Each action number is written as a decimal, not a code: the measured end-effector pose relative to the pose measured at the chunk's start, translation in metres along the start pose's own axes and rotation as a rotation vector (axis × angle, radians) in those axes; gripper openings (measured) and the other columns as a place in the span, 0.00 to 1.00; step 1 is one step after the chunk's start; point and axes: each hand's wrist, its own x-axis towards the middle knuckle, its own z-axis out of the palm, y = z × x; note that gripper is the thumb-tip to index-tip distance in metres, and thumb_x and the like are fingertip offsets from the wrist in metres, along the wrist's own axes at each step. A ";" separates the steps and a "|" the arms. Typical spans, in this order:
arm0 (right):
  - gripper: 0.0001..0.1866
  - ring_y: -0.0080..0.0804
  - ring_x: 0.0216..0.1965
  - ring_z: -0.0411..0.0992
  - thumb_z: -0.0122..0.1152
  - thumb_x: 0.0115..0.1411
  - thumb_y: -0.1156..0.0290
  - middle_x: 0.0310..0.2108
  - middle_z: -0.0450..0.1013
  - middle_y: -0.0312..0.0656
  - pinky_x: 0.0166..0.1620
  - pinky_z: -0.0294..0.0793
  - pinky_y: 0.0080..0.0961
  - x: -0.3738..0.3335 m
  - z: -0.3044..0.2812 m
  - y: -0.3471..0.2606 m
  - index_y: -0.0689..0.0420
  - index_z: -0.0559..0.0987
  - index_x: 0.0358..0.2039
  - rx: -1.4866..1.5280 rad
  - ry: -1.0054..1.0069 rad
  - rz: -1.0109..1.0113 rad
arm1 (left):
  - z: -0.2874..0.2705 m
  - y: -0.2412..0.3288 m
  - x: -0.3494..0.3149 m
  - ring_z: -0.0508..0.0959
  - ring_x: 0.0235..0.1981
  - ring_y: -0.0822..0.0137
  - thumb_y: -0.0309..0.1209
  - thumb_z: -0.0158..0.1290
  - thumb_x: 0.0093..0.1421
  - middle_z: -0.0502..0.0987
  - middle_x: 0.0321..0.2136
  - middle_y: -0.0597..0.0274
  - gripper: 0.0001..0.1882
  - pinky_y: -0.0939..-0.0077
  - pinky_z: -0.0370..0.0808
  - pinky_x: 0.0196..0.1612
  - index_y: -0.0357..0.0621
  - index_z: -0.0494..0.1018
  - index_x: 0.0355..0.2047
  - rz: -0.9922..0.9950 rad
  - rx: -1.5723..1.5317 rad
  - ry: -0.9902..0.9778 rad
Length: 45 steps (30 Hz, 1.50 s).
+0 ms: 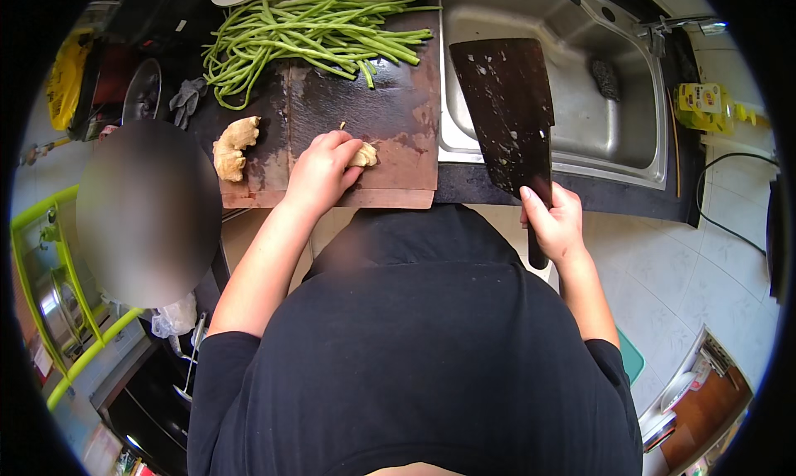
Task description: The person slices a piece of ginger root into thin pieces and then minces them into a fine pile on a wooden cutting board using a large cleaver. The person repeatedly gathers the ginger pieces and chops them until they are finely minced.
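Observation:
With my left hand (325, 167) I hold a small peeled piece of ginger (363, 154) down on the wooden cutting board (385, 196), fingers closed over it. My right hand (554, 219) grips the handle of a wide cleaver (504, 111). Its dark blade, wet and dotted with pale bits, is raised over the sink's near left edge, apart from the ginger. A larger knobbly ginger root (235, 149) lies on the board's left side. A heap of long green beans (311, 36) spreads across the far part of the board.
To the right is a steel sink (572, 157) with a dark scrubber (606, 80) and a faucet (684, 26). A yellow soap bottle (705, 109) stands past its right edge. On the left are a grey cloth (188, 99), a metal bowl (143, 93) and a green rack (62, 269).

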 end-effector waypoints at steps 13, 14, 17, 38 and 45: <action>0.12 0.19 0.18 0.67 0.57 0.62 0.67 0.16 0.69 0.34 0.24 0.68 0.19 0.000 0.000 0.005 0.61 0.74 0.24 -0.027 -0.016 -0.016 | 0.002 0.002 0.005 0.71 0.47 0.53 0.27 0.64 0.42 0.71 0.41 0.57 0.26 0.65 0.71 0.50 0.44 0.73 0.45 -0.039 -0.108 -0.113; 0.12 0.19 0.18 0.67 0.57 0.62 0.67 0.16 0.69 0.34 0.24 0.68 0.19 0.000 0.001 0.004 0.61 0.74 0.24 -0.031 -0.013 -0.018 | 0.002 0.002 0.004 0.71 0.47 0.53 0.28 0.65 0.42 0.71 0.41 0.58 0.27 0.65 0.71 0.50 0.45 0.73 0.45 -0.043 -0.121 -0.098; 0.12 0.19 0.18 0.67 0.57 0.62 0.67 0.16 0.69 0.33 0.23 0.68 0.19 0.000 0.003 0.002 0.60 0.74 0.24 -0.044 -0.020 -0.010 | 0.004 0.009 -0.002 0.70 0.46 0.54 0.30 0.66 0.41 0.70 0.42 0.58 0.27 0.64 0.71 0.48 0.45 0.72 0.45 -0.003 -0.112 0.075; 0.12 0.43 0.23 0.74 0.55 0.55 0.62 0.17 0.73 0.43 0.28 0.74 0.39 0.040 0.058 -0.095 0.56 0.77 0.36 -1.113 -0.544 -0.540 | 0.055 0.006 -0.029 0.75 0.40 0.50 0.17 0.56 0.44 0.75 0.39 0.53 0.17 0.64 0.74 0.41 0.38 0.77 0.37 0.033 -0.203 0.578; 0.11 0.43 0.21 0.73 0.57 0.55 0.66 0.17 0.73 0.44 0.27 0.73 0.37 0.051 0.064 -0.106 0.57 0.79 0.36 -1.204 -0.635 -0.545 | 0.060 0.001 -0.033 0.76 0.40 0.48 0.17 0.55 0.41 0.76 0.39 0.51 0.20 0.63 0.75 0.42 0.38 0.77 0.38 0.040 -0.227 0.558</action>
